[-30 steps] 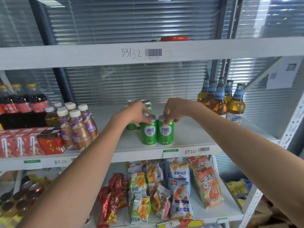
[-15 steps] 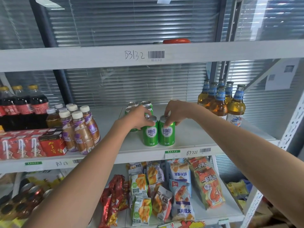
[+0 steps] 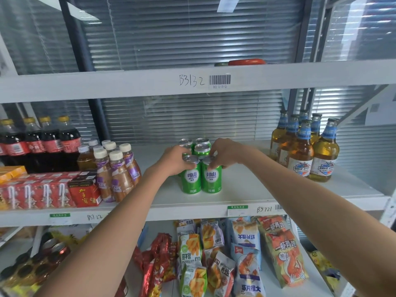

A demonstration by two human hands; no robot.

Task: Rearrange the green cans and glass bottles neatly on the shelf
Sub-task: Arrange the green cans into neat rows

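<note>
Head-worn view of white metal shelving in front of closed window blinds. Two bare forearms reaching in from the bottom corners toward the middle shelf (image 3: pixel 246 189).

At the centre of that shelf, a tight cluster of green cans (image 3: pixel 200 166), upright, packed in rows running front to back. Two front cans side by side and touching, white label patches facing out: front left can (image 3: pixel 191 179), front right can (image 3: pixel 211 178). Silver tops of more cans visible behind.

Left hand (image 3: pixel 174 160) curled over the top of the front left can, fingers bent down around its rim, thumb side toward the gap between the two cans. Right hand (image 3: pixel 225 153) arched over the front right can, fingertips (image 3: pixel 211 166) pressed together on its lid and upper edge. Exact grip strength impossible to tell.

Well apart to the right on the same shelf, a group of glass bottles (image 3: pixel 304 146) with amber liquid and blue neck labels, standing upright and bunched together.

To the left of the cans: small white-capped drink bottles (image 3: pixel 116 172), dark cola bottles (image 3: pixel 40 144) behind, red drink cartons (image 3: pixel 49 194) at the front edge.

Lower shelf: snack bags (image 3: pixel 214 260) lying in loose rows.

Upper shelf edge: handwritten code and barcode sticker (image 3: pixel 220 80).
</note>
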